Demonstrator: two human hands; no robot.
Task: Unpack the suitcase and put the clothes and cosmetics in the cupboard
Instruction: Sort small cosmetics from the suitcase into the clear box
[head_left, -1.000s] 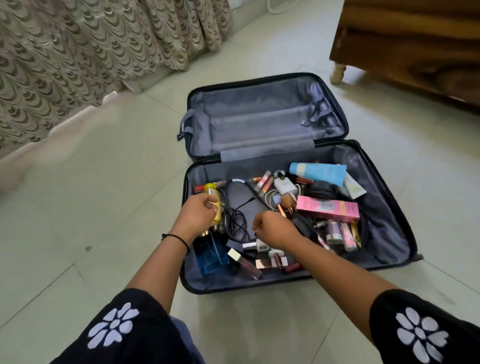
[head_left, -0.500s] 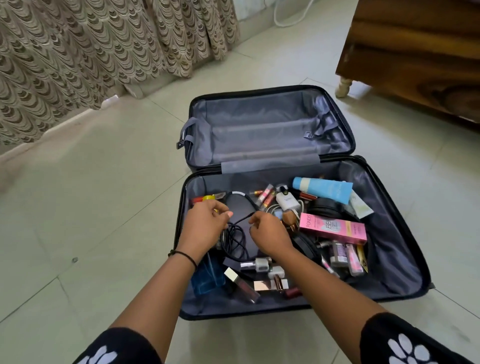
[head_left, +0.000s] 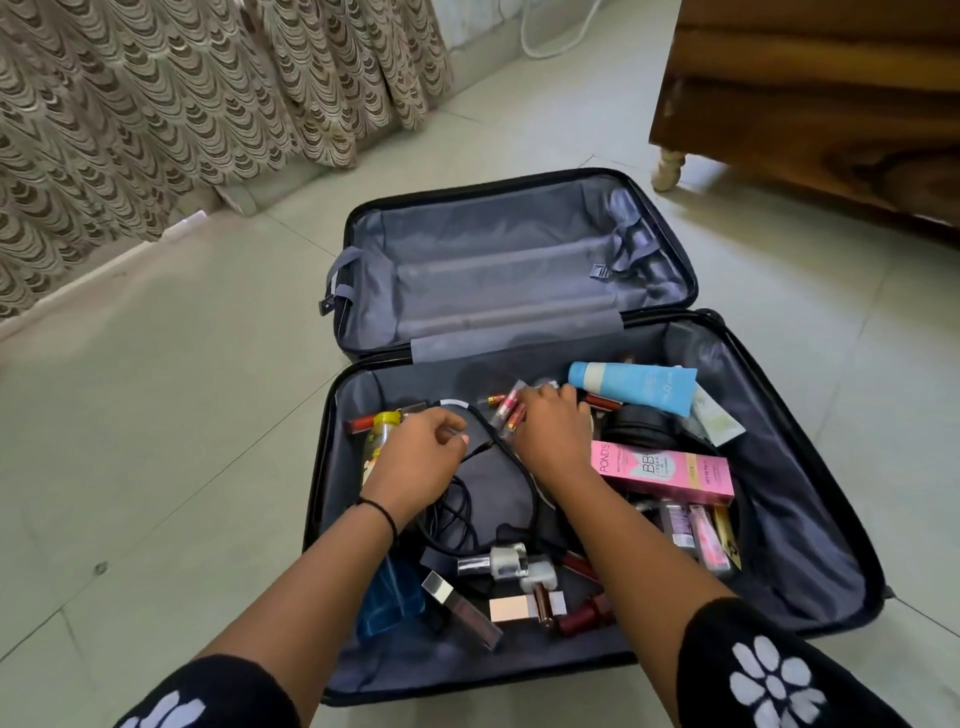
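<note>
The black suitcase (head_left: 810, 467) lies open on the floor, and its lid half (head_left: 509, 270) holds nothing. The near half holds cosmetics: a blue tube (head_left: 639, 387), a pink box (head_left: 665, 470), lip gloss tubes (head_left: 506, 410), a yellow bottle (head_left: 384, 423), a blue bottle (head_left: 389, 597) and small silver and gold pieces. My left hand (head_left: 421, 457) hovers beside the yellow bottle, fingers curled at the plug end of a black cable (head_left: 457, 514). My right hand (head_left: 550, 431) reaches past the lip glosses with its fingers bent down. What lies under them is hidden.
A black pouch (head_left: 639, 426) sits between the blue tube and the pink box. Wooden furniture on short legs (head_left: 810, 104) stands at the far right. A patterned curtain (head_left: 156, 104) hangs along the left, with a white cord (head_left: 550, 31) by the wall. Pale floor tiles surround the case.
My left hand let go of the yellow bottle and moved to the cable. My right hand went from the cable forward to the far side of the lip glosses. The camera moved closer.
</note>
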